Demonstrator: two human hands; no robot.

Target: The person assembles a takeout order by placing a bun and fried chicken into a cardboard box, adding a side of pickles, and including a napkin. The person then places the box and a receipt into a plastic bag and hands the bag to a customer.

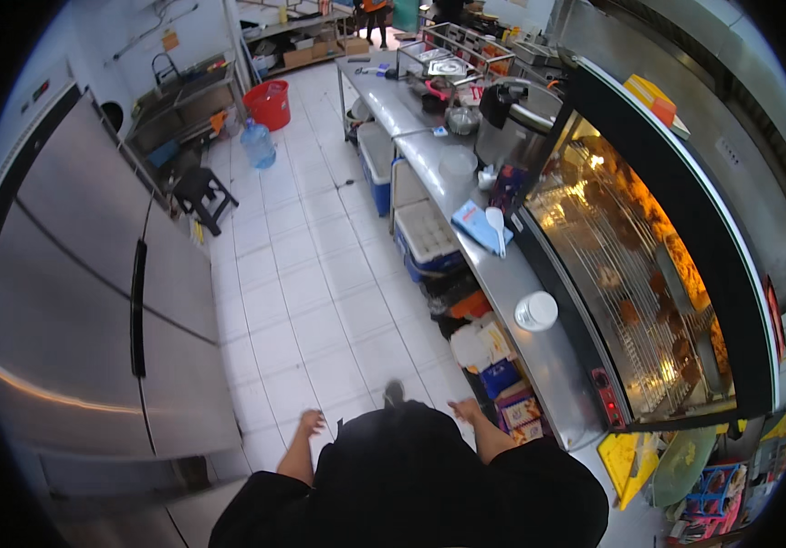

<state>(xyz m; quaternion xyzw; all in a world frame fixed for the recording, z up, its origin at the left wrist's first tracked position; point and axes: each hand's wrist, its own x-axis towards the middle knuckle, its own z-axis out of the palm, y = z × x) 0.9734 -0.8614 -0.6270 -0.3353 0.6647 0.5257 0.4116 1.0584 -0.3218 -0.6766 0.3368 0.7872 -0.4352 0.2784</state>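
My left hand [312,421] hangs low on the left side of my black clothing [393,475], over the white tiled floor [306,301]. Nothing shows in it; its fingers are loosely bent and a little apart. On the other side, my right hand [466,410] hangs with fingers apart and holds nothing that I can see. It is nearest to the boxes and packets [512,406] stacked beneath the steel counter [525,274]. Neither hand touches anything. A dark shoe [394,393] shows ahead of my body.
Tall steel fridges [83,274] line the left. A black stool [203,196], blue water bottle [258,146] and red bucket [267,106] stand on the floor ahead. The counter carries a white tub [536,311], a white scoop [496,228] and a lit food warmer [630,283].
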